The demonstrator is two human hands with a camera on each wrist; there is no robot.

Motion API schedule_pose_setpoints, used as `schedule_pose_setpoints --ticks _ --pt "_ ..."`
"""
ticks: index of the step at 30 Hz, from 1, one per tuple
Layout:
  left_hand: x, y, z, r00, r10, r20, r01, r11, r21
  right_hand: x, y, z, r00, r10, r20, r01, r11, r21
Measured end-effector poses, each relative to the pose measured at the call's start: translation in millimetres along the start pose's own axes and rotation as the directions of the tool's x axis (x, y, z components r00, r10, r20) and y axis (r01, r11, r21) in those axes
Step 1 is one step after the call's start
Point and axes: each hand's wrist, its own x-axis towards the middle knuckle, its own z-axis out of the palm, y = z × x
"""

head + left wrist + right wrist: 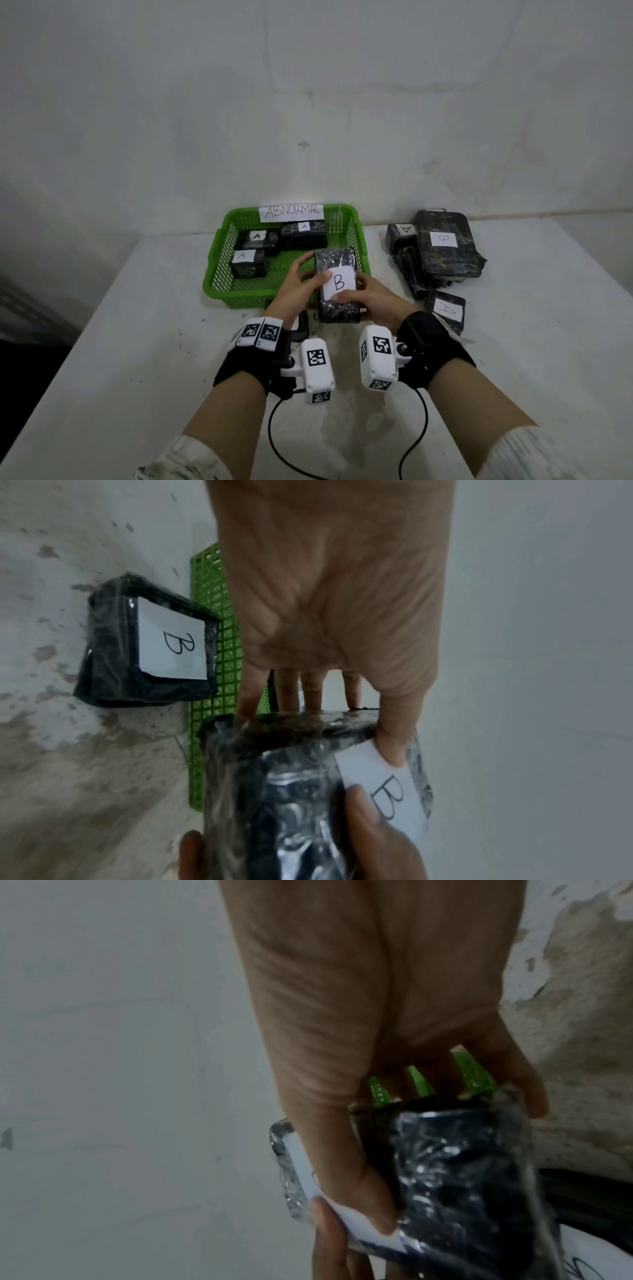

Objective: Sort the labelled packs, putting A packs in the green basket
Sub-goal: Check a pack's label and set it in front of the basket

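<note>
Above the table (pixel 137 342), just in front of the green basket (pixel 219 274), both hands are gripping a black pack (pixel 337 286) labelled B — the left hand (pixel 296 286) and right hand (pixel 371 296) curling around its sides, thumbs lying on the label — while three A packs (pixel 255 238) are sitting in the basket

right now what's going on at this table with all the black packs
A person is sorting wrapped black packs by letter. Both hands, left hand and right hand, hold a B pack above the near right corner of the green basket, thumbs on its white label. Three A packs already lie in the basket, which carries an ABNORMAL sign. To the right, a pile of packs still waits on the table, with A and B labels showing.
</note>
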Motion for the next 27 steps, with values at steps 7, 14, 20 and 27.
schedule_pose_setpoints --ticks 7,14,20,27 --pt "-0.5 5.2 5.4 0.997 0.076 -0.031 -0.076 0.997 0.028 1.8 2.1 -0.3 0.978 -0.158 -0.139 0.126 0.969 -0.214" --pt "-1.0 17.9 -0.7 0.998 0.053 -0.013 -0.055 0.988 -0.147 -16.6 -23.4 2.3 0.982 -0.186 0.014 0.186 0.973 -0.140" --pt "-2.4 24.1 0.8 0.993 0.066 0.099 -0.036 0.960 -0.277 -8.5 -25.2 -2.4 0.990 -0.136 -0.043 0.138 0.990 0.034" --pt "-7.2 20.3 -2.3 0.984 0.084 0.155 -0.063 0.989 -0.136 -4.1 -22.7 3.6 0.987 -0.116 0.108 0.086 0.963 0.256"
